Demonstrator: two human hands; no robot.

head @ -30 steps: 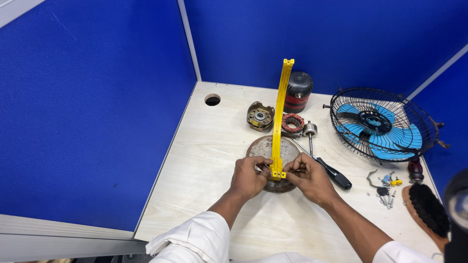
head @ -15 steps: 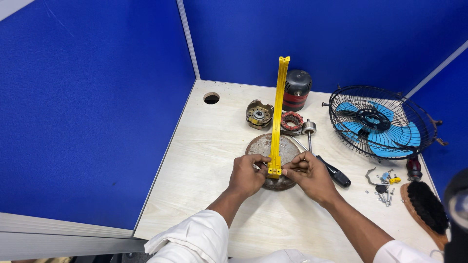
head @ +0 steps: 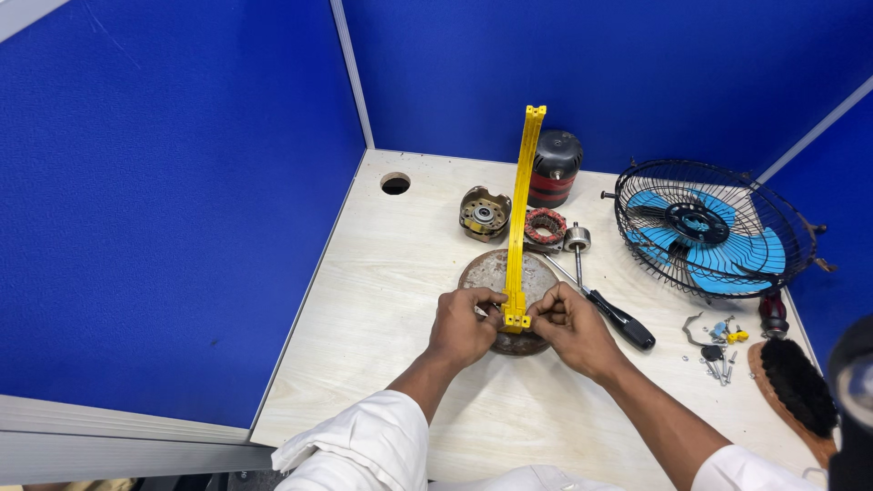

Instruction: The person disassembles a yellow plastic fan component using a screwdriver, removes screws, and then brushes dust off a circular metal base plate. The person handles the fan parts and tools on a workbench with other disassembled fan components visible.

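A long yellow bar (head: 520, 209) stands upright on a round grey-brown base (head: 493, 269) in the middle of the desk. My left hand (head: 462, 325) pinches the bar's foot from the left, and my right hand (head: 568, 329) pinches it from the right. Both sets of fingertips meet at the yellow bracket at the bottom. The near half of the base is hidden under my hands.
Behind the base lie a metal motor housing (head: 484, 213), a copper-wound stator (head: 546, 225), a rotor on a shaft (head: 576, 241) and a black and red cylinder (head: 555, 166). A screwdriver (head: 618, 318), caged blue fan (head: 705, 227), loose screws (head: 718, 350) and a brush (head: 796, 386) sit right.
The yellow bar and both hands stay in the same place on the base. Only my view has shifted slightly.
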